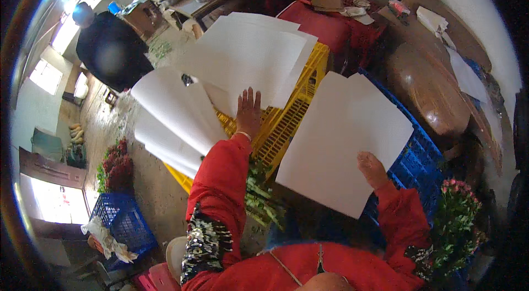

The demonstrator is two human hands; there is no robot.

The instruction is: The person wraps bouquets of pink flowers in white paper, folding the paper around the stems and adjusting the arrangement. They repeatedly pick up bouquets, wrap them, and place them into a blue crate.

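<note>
My left hand [249, 111] lies palm down with straight fingers at the near edge of a stack of large white paper sheets [252, 55]. Beneath that stack is a yellow plastic crate [285, 125]. White sheets rolled into a cone-like wrap [177, 105] lie to the left of this hand. On the right, my right hand [372, 169] has curled fingers at the edge of another white sheet [343, 138] and appears to grip it; the fingers under the paper are hidden. This sheet rests partly over a blue plastic crate [417, 158]. Green stems [262, 200] show below my left forearm.
Pink flowers [458, 208] stand at my right. Dark red flowers [117, 165] sit by another blue crate [124, 216] on the left floor. A person in dark clothing [109, 49] is further back. Wooden boards [425, 84] lean along the right wall.
</note>
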